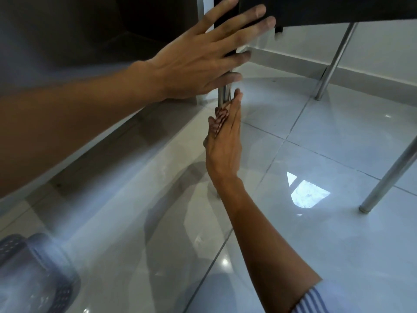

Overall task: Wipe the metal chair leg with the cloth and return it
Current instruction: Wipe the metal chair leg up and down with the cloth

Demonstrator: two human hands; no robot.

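Right hand (223,141) wraps the striped cloth (220,118) around the metal chair leg (224,94), fingers closed on both. That leg runs nearly upright from the seat (316,10) to the floor (316,222), so wiping goes along it. Left hand (203,64), fingers spread, braces the seat above.

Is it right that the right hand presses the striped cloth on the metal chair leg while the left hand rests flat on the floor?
Not quite. In the head view the left hand is not on the floor; it rests against the dark chair seat at the top of the leg. The rest holds: the right hand presses the striped cloth on the metal chair leg.
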